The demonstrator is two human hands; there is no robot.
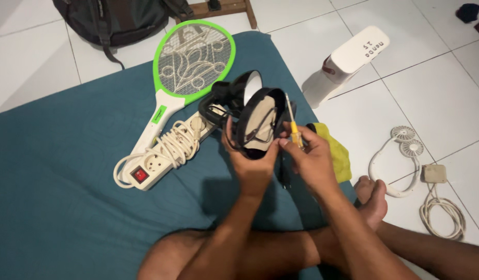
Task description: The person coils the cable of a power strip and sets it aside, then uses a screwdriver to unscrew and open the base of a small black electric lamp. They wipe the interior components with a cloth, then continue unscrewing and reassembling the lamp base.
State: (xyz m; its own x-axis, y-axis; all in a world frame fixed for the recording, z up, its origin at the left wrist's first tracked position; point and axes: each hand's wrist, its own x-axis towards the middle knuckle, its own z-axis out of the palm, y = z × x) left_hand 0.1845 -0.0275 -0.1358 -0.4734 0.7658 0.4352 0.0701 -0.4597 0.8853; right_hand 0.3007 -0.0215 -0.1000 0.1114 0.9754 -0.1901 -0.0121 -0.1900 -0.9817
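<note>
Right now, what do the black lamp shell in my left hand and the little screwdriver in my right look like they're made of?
Lamp shell: likely moulded plastic, glossy black outside with soft highlights, pale dull lining inside. Screwdriver: thin shaft looks like bare metal, pale and shiny; its yellow handle seems translucent plastic, though it's mostly hidden by the right hand. The left hand grips the shell's rim.

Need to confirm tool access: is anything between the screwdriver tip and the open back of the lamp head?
Nothing visible. The left hand holds the lamp head from below; the right hand holds the screwdriver at its right rim. Dark wires lie inside the head, left of the shaft.
</note>
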